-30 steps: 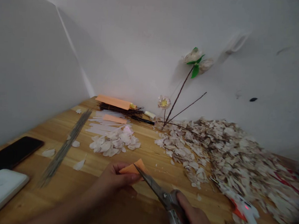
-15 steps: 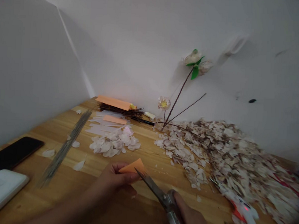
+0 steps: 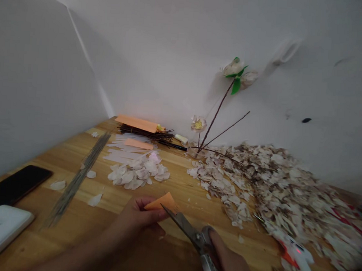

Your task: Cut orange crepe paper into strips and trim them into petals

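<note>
Left hand [image 3: 139,216]: fingers pinched on a small folded orange paper piece [image 3: 162,202], held just above the wooden bench [image 3: 178,184]; right hand [image 3: 228,263]: closed through the handles of steel scissors [image 3: 190,234], blade tips at the paper's right edge; heap of cut white petals [image 3: 138,170] beyond; glue gun [image 3: 299,257] to the right; black phone [image 3: 12,186] far left.
</note>
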`<state>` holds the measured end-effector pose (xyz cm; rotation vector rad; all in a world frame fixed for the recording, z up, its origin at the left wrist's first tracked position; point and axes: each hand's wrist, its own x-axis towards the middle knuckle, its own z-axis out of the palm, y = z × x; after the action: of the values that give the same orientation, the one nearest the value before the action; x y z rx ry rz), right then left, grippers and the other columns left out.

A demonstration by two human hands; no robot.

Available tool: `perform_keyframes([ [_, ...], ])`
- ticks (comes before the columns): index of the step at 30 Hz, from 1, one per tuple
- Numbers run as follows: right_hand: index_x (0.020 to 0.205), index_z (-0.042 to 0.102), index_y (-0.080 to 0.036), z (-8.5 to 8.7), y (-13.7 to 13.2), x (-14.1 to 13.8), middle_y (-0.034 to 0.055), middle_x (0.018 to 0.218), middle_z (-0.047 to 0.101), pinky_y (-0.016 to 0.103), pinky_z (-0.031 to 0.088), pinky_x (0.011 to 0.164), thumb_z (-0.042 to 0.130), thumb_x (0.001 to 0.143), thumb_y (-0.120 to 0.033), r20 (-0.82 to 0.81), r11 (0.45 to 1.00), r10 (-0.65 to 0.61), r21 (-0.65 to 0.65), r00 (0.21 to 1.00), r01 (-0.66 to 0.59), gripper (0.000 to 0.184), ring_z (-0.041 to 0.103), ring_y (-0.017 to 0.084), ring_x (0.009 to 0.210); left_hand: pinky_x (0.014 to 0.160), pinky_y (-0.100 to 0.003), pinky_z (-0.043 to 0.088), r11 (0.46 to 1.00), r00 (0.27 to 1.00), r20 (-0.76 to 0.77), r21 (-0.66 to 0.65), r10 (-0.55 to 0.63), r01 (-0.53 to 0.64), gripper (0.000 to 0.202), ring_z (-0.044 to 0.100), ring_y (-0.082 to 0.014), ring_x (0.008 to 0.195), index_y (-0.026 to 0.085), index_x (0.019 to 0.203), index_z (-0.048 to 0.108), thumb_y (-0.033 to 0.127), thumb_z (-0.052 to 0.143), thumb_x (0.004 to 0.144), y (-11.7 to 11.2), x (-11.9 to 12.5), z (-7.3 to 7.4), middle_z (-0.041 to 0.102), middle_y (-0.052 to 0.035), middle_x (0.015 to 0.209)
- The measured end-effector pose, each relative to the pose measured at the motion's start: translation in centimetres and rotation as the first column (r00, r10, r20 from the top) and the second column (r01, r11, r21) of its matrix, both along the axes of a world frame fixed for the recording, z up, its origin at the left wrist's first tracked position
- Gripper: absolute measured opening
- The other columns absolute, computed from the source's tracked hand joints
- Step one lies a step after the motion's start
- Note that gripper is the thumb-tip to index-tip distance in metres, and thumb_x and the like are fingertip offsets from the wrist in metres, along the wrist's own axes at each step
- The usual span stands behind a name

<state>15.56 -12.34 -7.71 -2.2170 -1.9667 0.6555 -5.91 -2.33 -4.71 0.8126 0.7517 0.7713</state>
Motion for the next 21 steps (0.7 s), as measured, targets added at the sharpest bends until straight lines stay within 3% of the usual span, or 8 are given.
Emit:
perform_keyframes([
  [6, 0.120, 0.050, -0.029, 0.15, 0.30, -0.17, 0.0042, 0.118, 0.062, 0.030, 0.044, 0.085, 0.063, 0.053, -0.014, -0.003, 1.000, -0.008, -0.008, 1.000, 0.008, 0.070, 0.058, 0.029, 0.104, 0.045, -0.018, 0.047, 1.000, 1.000, 0.022, -0.016, 0.010, -0.010, 0.018, 0.055, -0.0082, 0.045, 0.018, 0.062, 0.074, 0.028, 0.083, 0.049, 0.06, -0.04, -0.28, 0.068, -0.0001, 0.060],
  [21, 0.117, 0.056, -0.027, 0.51, 0.32, -0.22, 0.0044, 0.100, 0.070, 0.027, 0.047, 0.071, 0.063, 0.055, -0.016, 0.039, 1.000, -0.030, -0.003, 0.999, 0.030, 0.063, 0.066, 0.027, 0.087, 0.045, -0.018, 0.048, 1.000, 1.000, 0.024, -0.025, 0.013, -0.012, 0.023, 0.054, -0.0087, 0.048, 0.015, 0.064, 0.074, 0.029, 0.083, 0.048, -0.03, -0.01, 0.09, 0.067, -0.0019, 0.061],
])
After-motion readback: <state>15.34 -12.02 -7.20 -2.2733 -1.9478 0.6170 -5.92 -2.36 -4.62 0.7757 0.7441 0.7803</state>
